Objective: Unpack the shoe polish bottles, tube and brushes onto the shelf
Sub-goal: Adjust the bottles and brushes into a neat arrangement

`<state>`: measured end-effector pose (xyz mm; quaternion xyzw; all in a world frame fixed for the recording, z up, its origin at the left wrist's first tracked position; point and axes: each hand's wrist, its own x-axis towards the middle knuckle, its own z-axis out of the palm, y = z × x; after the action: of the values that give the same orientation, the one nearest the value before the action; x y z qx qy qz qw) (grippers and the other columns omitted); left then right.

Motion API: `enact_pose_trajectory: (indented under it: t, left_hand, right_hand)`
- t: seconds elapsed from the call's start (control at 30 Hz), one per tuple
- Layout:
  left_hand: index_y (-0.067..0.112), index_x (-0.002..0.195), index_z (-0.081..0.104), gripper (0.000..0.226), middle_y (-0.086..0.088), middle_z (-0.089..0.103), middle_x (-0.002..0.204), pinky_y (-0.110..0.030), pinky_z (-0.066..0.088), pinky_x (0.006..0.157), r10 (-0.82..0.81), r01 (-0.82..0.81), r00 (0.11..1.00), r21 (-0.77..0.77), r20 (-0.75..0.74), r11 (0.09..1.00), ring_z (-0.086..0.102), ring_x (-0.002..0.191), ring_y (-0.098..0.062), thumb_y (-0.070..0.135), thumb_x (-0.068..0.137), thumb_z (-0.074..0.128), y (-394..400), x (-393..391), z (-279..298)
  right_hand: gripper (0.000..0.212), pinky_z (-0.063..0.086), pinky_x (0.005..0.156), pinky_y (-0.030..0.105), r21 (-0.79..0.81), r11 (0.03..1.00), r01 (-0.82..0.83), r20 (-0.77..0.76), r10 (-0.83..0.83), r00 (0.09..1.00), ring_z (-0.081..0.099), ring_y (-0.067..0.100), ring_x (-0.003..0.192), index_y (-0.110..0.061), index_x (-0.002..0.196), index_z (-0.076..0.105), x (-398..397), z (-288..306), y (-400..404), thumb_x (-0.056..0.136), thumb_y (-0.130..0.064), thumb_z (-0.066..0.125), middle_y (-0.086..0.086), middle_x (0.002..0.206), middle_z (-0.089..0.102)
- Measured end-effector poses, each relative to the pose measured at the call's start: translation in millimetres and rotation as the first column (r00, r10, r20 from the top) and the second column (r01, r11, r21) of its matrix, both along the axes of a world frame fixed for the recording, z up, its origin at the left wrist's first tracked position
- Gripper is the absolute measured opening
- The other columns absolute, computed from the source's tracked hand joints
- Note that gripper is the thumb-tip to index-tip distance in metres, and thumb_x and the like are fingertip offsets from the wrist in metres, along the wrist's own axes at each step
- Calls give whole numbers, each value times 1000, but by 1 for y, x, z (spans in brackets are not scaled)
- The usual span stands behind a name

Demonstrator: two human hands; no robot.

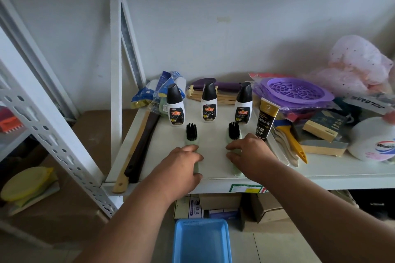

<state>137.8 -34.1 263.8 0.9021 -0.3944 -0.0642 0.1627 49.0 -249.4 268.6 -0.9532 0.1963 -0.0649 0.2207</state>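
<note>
Three white shoe polish bottles with black caps stand in a row on the white shelf: left bottle, middle bottle, right bottle. A black and gold tube stands upright to their right. Two pale green brushes with black bristles lie in front of the bottles. My left hand grips the handle of the left brush. The right brush has its handle in my right hand. Both handles are mostly hidden under my fingers.
A long wooden and dark handled tool lies along the shelf's left edge. Purple strainers, a yellow scraper, boxes and a white roll crowd the right side. A blue tray sits on the floor below. Metal uprights stand at the left.
</note>
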Motion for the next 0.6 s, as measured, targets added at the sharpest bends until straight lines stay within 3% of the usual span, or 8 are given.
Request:
enact_pose_trajectory:
  t: [0.1, 0.23, 0.43, 0.6]
  left_hand:
    - [31, 147, 63, 53, 13, 38, 169, -33, 39, 120, 0, 0, 1000, 1, -1, 1000, 40, 149, -14, 37, 95, 74, 0, 0, 0]
    - [31, 148, 62, 54, 13, 37, 169, -32, 39, 119, 0, 0, 1000, -2, -12, 1000, 41, 149, -13, 36, 95, 74, 0, 1, 2]
    - [31, 147, 63, 55, 14, 37, 169, -31, 40, 119, -7, 7, 1000, 1, -17, 1000, 42, 149, -13, 35, 94, 75, 0, 2, 4]
    - [30, 146, 65, 54, 13, 38, 168, -28, 39, 117, -7, 7, 999, 5, -31, 1000, 44, 147, -13, 36, 93, 76, 1, 7, 7]
  right_hand:
    - [33, 34, 85, 18, -22, 1000, -18, 9, 19, 1000, 49, 13, 94, -30, 126, 73, 2, -1, -2, 96, -40, 65, -1, 111, 52]
    - [34, 39, 87, 19, -35, 999, -32, 2, 32, 999, 63, 20, 106, -29, 125, 74, 3, 0, -4, 94, -40, 65, 3, 121, 65]
    - [35, 47, 93, 24, -49, 998, -45, -4, 45, 999, 65, 22, 107, -27, 124, 75, 5, 0, -4, 93, -40, 66, 4, 122, 67]
    - [32, 42, 84, 19, -46, 998, -36, 16, 37, 999, 65, 18, 101, -28, 120, 77, 6, -1, -6, 92, -40, 69, 1, 116, 69]
